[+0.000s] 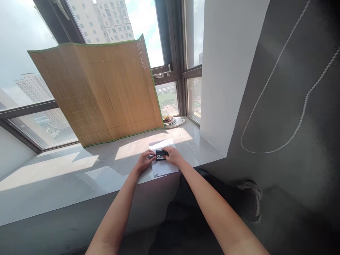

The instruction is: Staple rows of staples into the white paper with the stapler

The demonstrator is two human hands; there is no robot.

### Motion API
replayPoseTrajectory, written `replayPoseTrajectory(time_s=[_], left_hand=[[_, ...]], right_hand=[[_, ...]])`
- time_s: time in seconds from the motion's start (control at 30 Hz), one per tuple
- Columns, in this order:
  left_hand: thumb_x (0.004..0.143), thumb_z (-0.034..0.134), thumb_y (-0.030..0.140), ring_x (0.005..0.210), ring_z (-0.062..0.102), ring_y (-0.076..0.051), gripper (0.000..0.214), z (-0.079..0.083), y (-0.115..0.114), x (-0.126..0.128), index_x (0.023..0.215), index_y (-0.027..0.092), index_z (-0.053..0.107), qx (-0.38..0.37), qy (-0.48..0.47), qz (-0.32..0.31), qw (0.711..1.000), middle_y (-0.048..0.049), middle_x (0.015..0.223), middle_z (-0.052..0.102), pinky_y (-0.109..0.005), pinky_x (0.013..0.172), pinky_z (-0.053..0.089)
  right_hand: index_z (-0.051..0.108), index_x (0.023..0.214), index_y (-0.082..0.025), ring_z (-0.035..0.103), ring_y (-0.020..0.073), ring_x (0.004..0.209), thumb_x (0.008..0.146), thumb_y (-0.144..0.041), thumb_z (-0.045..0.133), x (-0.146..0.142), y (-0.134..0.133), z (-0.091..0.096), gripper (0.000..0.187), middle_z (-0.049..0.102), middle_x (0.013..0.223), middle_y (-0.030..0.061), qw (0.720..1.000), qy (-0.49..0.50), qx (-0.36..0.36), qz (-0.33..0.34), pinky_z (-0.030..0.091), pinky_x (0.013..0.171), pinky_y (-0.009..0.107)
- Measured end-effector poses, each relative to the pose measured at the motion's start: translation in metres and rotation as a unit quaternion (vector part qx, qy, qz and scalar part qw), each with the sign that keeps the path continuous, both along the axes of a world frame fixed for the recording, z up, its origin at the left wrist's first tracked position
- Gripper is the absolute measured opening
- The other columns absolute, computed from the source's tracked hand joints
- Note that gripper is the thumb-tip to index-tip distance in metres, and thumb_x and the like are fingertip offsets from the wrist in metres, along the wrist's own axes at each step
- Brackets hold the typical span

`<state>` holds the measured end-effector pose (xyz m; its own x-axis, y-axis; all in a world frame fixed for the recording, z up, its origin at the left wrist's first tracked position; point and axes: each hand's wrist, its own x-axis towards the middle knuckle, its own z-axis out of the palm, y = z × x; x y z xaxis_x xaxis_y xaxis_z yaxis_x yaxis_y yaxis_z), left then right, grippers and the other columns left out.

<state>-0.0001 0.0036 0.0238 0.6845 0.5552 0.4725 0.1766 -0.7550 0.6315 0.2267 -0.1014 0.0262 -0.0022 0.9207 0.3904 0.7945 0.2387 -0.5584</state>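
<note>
Both my hands meet over a white sheet of paper point(164, 168) lying on the grey windowsill point(79, 177). Between them is a small black object point(161, 154) with white print, too small to name. My left hand point(145, 160) pinches its left end with curled fingers. My right hand point(172, 155) closes over its right end. The paper's near edge sticks slightly past the sill's front edge.
A folded bamboo mat point(101, 92) with green trim leans against the window. Stacked plates point(172, 121) sit in the sill's far corner by the white wall point(225, 71). A bead cord point(278, 106) hangs on the dark wall at right. A shoe point(249, 198) shows below.
</note>
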Motion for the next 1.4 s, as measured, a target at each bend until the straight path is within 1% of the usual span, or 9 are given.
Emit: replayPoseTrajectory(time_s=[0.3, 0.5, 0.6, 0.73, 0.93, 1.07, 1.2, 1.33, 1.4], left_hand=[[0.092, 0.075, 0.053, 0.092, 0.071, -0.023, 0.033, 0.003, 0.000, 0.003, 0.095, 0.021, 0.083, -0.016, 0.027, 0.028, 0.999, -0.0084, 0.099, 0.078, -0.035, 0.083, 0.055], [0.087, 0.077, 0.052, 0.084, 0.070, -0.022, 0.034, 0.000, 0.002, 0.004, 0.099, 0.020, 0.083, -0.025, 0.041, 0.063, 0.997, -0.0074, 0.094, 0.080, -0.033, 0.074, 0.052], [0.086, 0.079, 0.047, 0.088, 0.072, -0.023, 0.032, -0.001, 0.001, 0.003, 0.102, 0.020, 0.082, -0.030, 0.020, 0.064, 0.997, -0.0068, 0.094, 0.081, -0.033, 0.077, 0.053], [0.089, 0.077, 0.044, 0.082, 0.072, -0.022, 0.024, 0.002, -0.004, 0.002, 0.088, 0.020, 0.081, 0.003, 0.016, 0.043, 0.999, -0.0059, 0.089, 0.081, -0.035, 0.079, 0.056], [0.092, 0.077, 0.047, 0.101, 0.079, -0.029, 0.026, 0.010, -0.010, 0.000, 0.097, 0.023, 0.085, -0.001, -0.025, 0.029, 0.999, -0.0091, 0.107, 0.085, -0.047, 0.096, 0.062], [0.088, 0.081, 0.053, 0.106, 0.081, -0.035, 0.033, 0.013, -0.014, -0.004, 0.096, 0.021, 0.087, -0.063, -0.041, 0.002, 0.997, -0.0128, 0.111, 0.084, -0.053, 0.099, 0.064], [0.082, 0.088, 0.052, 0.108, 0.081, -0.037, 0.034, 0.015, -0.019, -0.009, 0.085, 0.019, 0.082, -0.123, -0.062, -0.010, 0.990, -0.0152, 0.107, 0.084, -0.053, 0.098, 0.065], [0.078, 0.094, 0.048, 0.106, 0.081, -0.034, 0.039, 0.017, -0.021, -0.006, 0.087, 0.020, 0.069, -0.138, -0.087, -0.026, 0.986, -0.0138, 0.104, 0.084, -0.049, 0.094, 0.064], [0.071, 0.098, 0.051, 0.104, 0.080, -0.031, 0.051, 0.016, -0.020, -0.001, 0.094, 0.021, 0.063, -0.129, -0.101, -0.043, 0.986, -0.0125, 0.107, 0.083, -0.048, 0.095, 0.062]], right_hand=[[0.073, 0.131, -0.025, 0.060, 0.0309, 0.126, 0.096, -0.015, 0.071, -0.001, -0.003, -0.001, 0.036, 0.075, 0.130, 0.0064, 1.000, 0.001, 0.001, -0.009, 0.046, 0.103, 0.042], [0.073, 0.131, -0.025, 0.060, 0.0296, 0.123, 0.095, -0.015, 0.072, -0.001, -0.004, -0.003, 0.037, 0.075, 0.128, 0.0067, 1.000, 0.005, 0.015, -0.010, 0.047, 0.101, 0.041], [0.074, 0.130, -0.025, 0.062, 0.0298, 0.122, 0.093, -0.014, 0.074, 0.000, -0.002, -0.005, 0.039, 0.075, 0.127, 0.0072, 1.000, 0.012, 0.021, -0.008, 0.048, 0.101, 0.041], [0.078, 0.125, -0.024, 0.066, 0.0290, 0.116, 0.088, -0.012, 0.077, 0.005, 0.001, -0.007, 0.039, 0.077, 0.121, 0.0075, 0.997, 0.057, 0.047, 0.004, 0.051, 0.101, 0.040], [0.083, 0.114, -0.026, 0.072, 0.0276, 0.105, 0.082, -0.009, 0.075, 0.020, -0.001, -0.001, 0.037, 0.080, 0.110, 0.0056, 0.986, 0.132, 0.100, 0.004, 0.055, 0.098, 0.041], [0.085, 0.110, -0.024, 0.075, 0.0266, 0.100, 0.079, -0.013, 0.076, 0.031, -0.007, 0.003, 0.034, 0.081, 0.107, 0.0061, 0.966, 0.216, 0.131, 0.060, 0.058, 0.095, 0.041], [0.086, 0.109, -0.021, 0.077, 0.0270, 0.100, 0.079, -0.025, 0.079, 0.039, -0.012, 0.005, 0.031, 0.082, 0.107, 0.0079, 0.942, 0.283, 0.139, 0.113, 0.060, 0.094, 0.042], [0.086, 0.108, -0.020, 0.076, 0.0271, 0.099, 0.080, -0.032, 0.081, 0.040, -0.016, 0.005, 0.032, 0.082, 0.107, 0.0096, 0.936, 0.296, 0.138, 0.132, 0.061, 0.093, 0.042], [0.086, 0.110, -0.021, 0.076, 0.0269, 0.100, 0.080, -0.030, 0.081, 0.034, -0.017, 0.006, 0.032, 0.082, 0.108, 0.0091, 0.939, 0.281, 0.137, 0.144, 0.060, 0.094, 0.042]])
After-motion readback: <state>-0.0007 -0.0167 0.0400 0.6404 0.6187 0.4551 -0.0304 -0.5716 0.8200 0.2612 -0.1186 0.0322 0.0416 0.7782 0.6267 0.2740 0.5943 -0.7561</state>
